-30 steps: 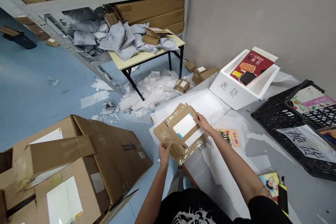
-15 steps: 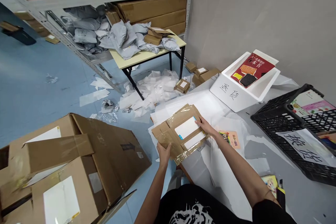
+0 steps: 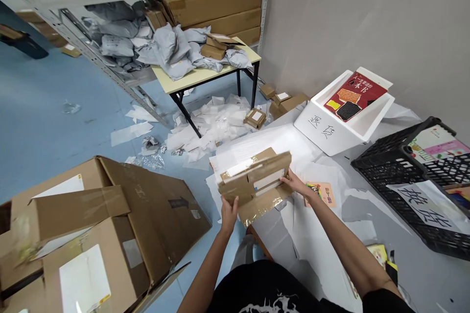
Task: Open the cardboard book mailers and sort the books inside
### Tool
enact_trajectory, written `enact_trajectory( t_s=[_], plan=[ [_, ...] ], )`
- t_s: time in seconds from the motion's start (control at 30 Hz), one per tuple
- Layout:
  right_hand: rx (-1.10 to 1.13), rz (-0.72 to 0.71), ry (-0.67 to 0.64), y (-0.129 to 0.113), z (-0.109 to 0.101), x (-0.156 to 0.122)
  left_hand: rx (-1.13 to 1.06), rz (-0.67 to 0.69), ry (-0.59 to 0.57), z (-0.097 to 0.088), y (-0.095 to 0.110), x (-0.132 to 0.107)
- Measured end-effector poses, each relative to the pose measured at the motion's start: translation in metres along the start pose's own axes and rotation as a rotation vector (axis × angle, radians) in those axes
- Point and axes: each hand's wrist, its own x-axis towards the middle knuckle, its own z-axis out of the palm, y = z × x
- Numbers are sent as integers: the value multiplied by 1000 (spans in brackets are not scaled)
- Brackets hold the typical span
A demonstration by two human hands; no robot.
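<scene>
Between my hands is a flat cardboard mailer, tilted up, with one panel raised. Shiny tape runs along its near edge, and a white label shows on the panel facing me. My left hand pinches its lower left corner. At the right end, my right hand grips the edge beside the label. More brown cardboard and a white strip show just behind; whether these belong to the same mailer I cannot tell. Below lie white sheets and, right of my right hand, an orange booklet.
A white foam box holding a red book stands at the back right, beside a black crate. Large cartons fill the left. Grey parcels cover a small table beyond; paper litters the floor.
The mailer lay flatter with its labelled face up; now its panel is tipped upright, baring cardboard and white behind it. Both hands have kept hold of it.
</scene>
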Motion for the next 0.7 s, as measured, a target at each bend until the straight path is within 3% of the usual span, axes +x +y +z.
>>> enact_trajectory(
  t_s=[0.13,0.27,0.5,0.6,0.7],
  plan=[
    [-366,175,75,-2,0,10,146,-152,-28,5,13,4],
    [-642,356,116,5,14,15,321,-291,-42,21,8,-1],
    [-711,476,173,1,27,20,344,-286,71,35,-4,-6],
    [-709,520,180,-8,21,21,228,-305,72,27,0,0],
    [-588,539,153,-23,11,15,58,-387,0,11,9,7]
  ],
)
